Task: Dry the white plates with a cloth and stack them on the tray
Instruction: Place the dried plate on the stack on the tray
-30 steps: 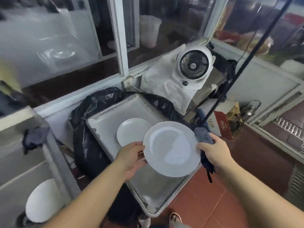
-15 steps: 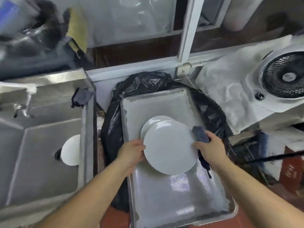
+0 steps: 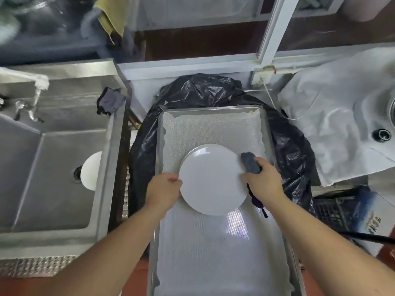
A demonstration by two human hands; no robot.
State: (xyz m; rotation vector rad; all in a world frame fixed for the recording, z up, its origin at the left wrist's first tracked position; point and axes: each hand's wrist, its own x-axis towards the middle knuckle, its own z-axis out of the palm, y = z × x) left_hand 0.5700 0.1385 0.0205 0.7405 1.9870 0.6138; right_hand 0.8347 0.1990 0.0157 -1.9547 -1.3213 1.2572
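Both forearms reached forward over the tray [image 3: 213, 253], whose long axis ran away from the person. The left hand [image 3: 163, 192] gripped the left rim of a white plate [image 3: 211, 182], fingers curled under its edge. The right hand [image 3: 264, 181] held the opposite rim and also clutched a dark blue cloth [image 3: 250, 162], bunched against the plate's right edge with a strand hanging below the wrist. The plate lay nearly flat, face up, over the middle of the tray, covering most of a second plate [image 3: 199, 149] lying beneath it. A black bag [image 3: 213, 90] bulged behind and around the tray. To the left was a steel sink [image 3: 53, 167] with another white plate [image 3: 92, 170] leaning inside.
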